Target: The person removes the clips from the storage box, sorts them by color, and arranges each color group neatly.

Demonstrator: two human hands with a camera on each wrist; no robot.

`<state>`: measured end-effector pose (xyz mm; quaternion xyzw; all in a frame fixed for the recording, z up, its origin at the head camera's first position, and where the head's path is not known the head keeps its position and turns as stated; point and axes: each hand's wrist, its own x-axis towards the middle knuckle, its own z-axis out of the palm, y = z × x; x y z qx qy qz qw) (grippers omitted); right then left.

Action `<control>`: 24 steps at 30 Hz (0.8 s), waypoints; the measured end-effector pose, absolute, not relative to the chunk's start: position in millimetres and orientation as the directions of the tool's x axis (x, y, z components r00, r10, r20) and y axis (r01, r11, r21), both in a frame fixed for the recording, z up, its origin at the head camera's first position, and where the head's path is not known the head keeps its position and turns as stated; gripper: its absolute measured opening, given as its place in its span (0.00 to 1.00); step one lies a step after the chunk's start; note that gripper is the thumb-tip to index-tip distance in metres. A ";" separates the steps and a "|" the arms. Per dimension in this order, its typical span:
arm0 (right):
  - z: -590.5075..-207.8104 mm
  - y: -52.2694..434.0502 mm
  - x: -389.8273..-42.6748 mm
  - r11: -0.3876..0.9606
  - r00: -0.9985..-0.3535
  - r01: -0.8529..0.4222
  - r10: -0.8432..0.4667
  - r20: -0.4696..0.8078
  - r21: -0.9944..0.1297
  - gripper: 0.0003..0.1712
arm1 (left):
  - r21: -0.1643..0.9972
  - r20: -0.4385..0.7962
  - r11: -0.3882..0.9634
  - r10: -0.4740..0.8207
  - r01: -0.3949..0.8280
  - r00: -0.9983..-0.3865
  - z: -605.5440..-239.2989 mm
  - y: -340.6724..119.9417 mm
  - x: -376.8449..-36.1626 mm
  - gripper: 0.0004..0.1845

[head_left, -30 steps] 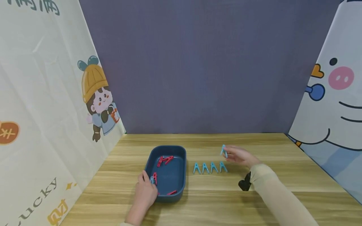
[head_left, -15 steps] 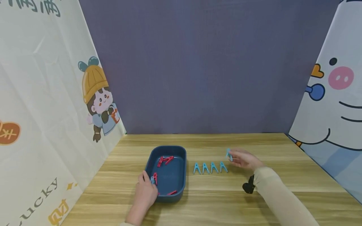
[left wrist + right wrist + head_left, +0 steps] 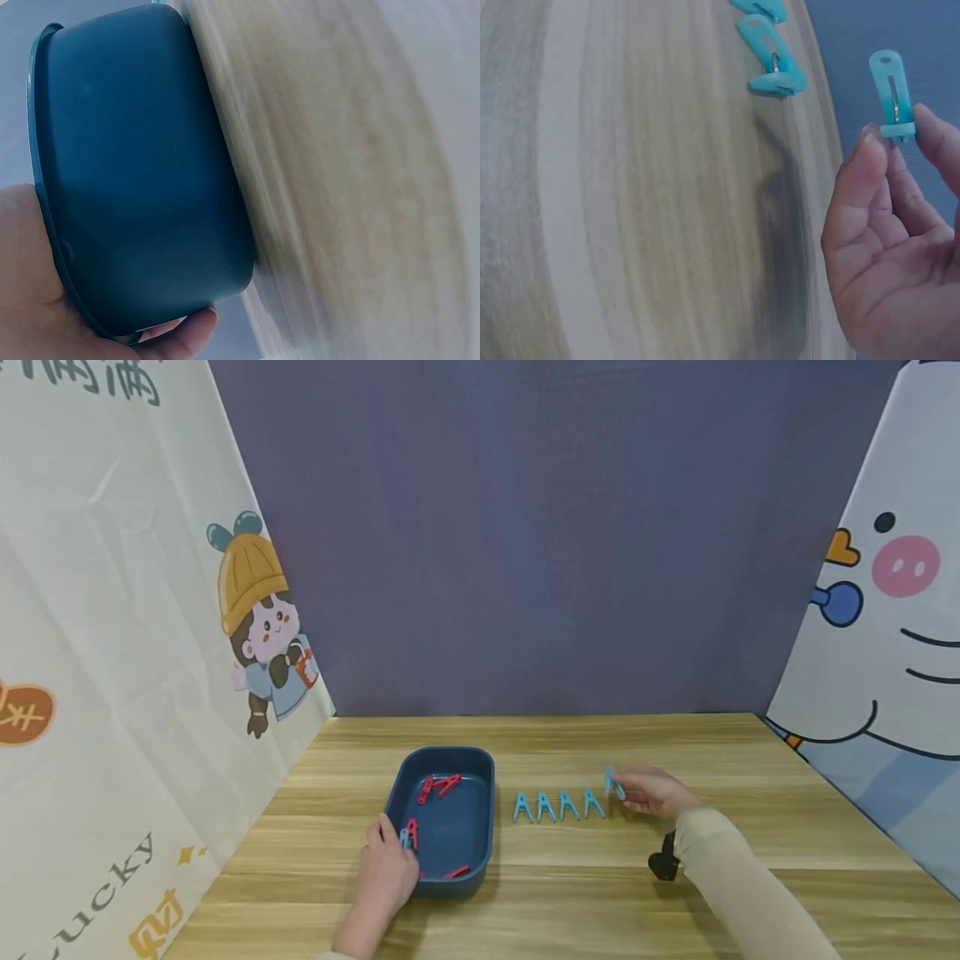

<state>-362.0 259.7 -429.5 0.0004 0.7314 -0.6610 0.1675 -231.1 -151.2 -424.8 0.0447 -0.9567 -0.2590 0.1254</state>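
My right hand [image 3: 651,792] pinches a light blue clothespin [image 3: 613,782] [image 3: 892,95] between thumb and fingertips, just right of a row of several blue clothespins [image 3: 558,805] standing on the wooden table [image 3: 735,843]. In the right wrist view the nearest pin of that row [image 3: 771,57] lies to the pin's left. My left hand [image 3: 386,870] grips the near left rim of a dark blue tray [image 3: 483,827] [image 3: 142,172], which holds several red clothespins [image 3: 437,786] and one blue pin by my fingers.
A black wrist camera mount [image 3: 663,860] hangs under my right sleeve. Printed cartoon panels stand at the left [image 3: 112,652] and right [image 3: 892,610], with a purple backdrop [image 3: 525,527] behind the table.
My right hand has carried the blue clothespin down and to the right, from behind the row toward its right end. My left hand and the tray have stayed still.
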 end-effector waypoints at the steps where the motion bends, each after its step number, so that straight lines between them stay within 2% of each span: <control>1: -431.2 259.8 -362.1 0.128 -0.945 0.220 -0.219 -0.244 -0.967 0.33 | 0.507 0.216 0.862 -0.152 -0.022 -0.965 -425.1 -151.2 -231.3 0.34; 8: -440.9 259.1 -361.5 0.244 -0.954 0.171 -0.200 -0.222 -0.955 0.32 | 0.511 0.206 0.859 -0.155 -0.029 -0.966 -426.0 -151.1 -231.9 0.34; 13: -439.7 255.4 -358.6 0.300 -0.958 0.186 -0.157 -0.241 -0.936 0.30 | 0.507 0.212 0.862 -0.149 -0.022 -0.966 -425.2 -151.0 -231.8 0.34; 24: -438.0 250.9 -355.8 0.356 -0.967 0.196 -0.084 -0.241 -0.914 0.19 | 0.513 0.190 0.858 -0.157 -0.039 -0.969 -424.2 -151.2 -232.8 0.34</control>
